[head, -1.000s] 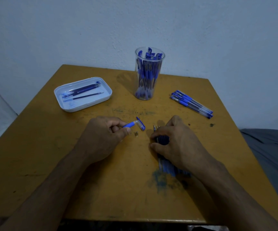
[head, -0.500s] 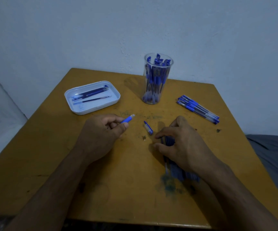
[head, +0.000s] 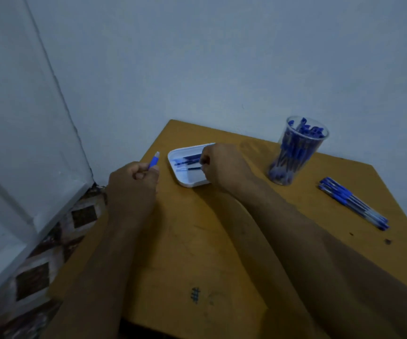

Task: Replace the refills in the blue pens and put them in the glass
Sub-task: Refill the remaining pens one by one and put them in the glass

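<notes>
Left hand (head: 134, 182) grips a pen barrel (head: 154, 161) beside the tray (head: 187, 182), ready for filling; right hand (head: 222, 167) pinches a refill (head: 190, 169) inside it (glass (head: 295, 152) waits beyond).

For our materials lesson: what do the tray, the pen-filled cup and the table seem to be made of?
Tray: probably white plastic, smooth, with rounded moulded rim.
Cup: clear, pens visible through its wall; glass or plastic, cannot tell.
Table: likely wood or laminate board, matte ochre, scuffed and ink-marked.

left hand (head: 134, 179) gripping pen barrel (head: 154, 161), right hand (head: 222, 165) over tray (head: 185, 182)
</notes>
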